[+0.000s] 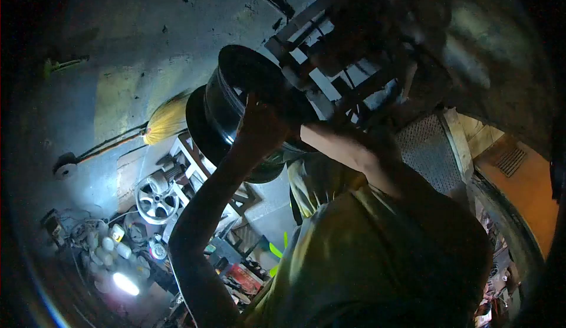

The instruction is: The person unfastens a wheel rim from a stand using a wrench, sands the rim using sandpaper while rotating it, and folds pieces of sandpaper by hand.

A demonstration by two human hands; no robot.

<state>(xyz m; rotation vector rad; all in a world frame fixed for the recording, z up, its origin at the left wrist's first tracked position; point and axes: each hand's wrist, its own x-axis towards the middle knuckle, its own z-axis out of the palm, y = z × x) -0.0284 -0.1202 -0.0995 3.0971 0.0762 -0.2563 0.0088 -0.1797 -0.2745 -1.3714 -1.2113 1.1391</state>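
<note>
A black steel wheel rim is in front of my body, tilted, with its open side partly in deep shadow. My left hand reaches over the rim's near edge, its fingers bent against the dark inner side. From the right, my right hand comes to the same edge, close beside the left. Its fingers are lost in shadow, so their hold cannot be made out. Any small thing between the hands is hidden.
A dark metal frame stands just beyond the rim. On the floor lie a yellow broom and a silver spoked wheel. A bright lamp shines near cluttered parts. A textured metal plate is at the right.
</note>
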